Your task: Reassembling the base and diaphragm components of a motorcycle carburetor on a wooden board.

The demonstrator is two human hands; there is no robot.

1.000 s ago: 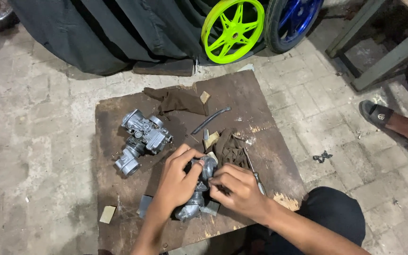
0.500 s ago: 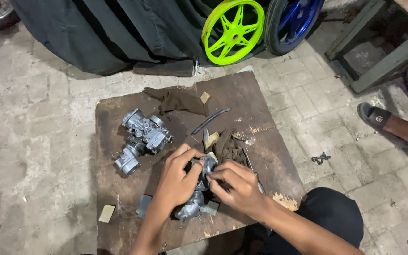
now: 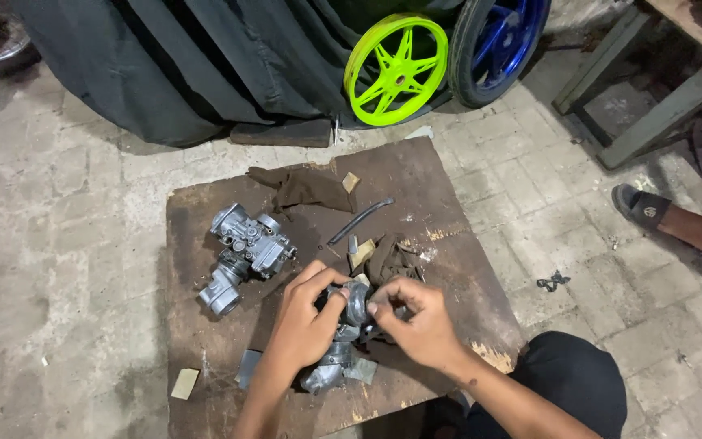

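Both my hands work on a grey metal carburetor (image 3: 343, 341) that rests on a dark wooden board (image 3: 448, 260) on the floor. My left hand (image 3: 306, 325) wraps the carburetor body from the left. My right hand (image 3: 420, 321) pinches its upper part with the fingertips; what the fingers hold is too small to tell. A second silver carburetor (image 3: 241, 256) lies on the board to the left, apart from my hands.
A brown rag (image 3: 302, 189), a short black hose (image 3: 359, 221), another dark rag (image 3: 392, 256) and small paper scraps lie on the board. A lime green wheel (image 3: 396, 69) and blue wheel (image 3: 501, 45) lean behind. Another person's sandalled foot (image 3: 652, 211) is at the right.
My hands have stayed on the carburetor with only small finger shifts. The view has drifted slightly.
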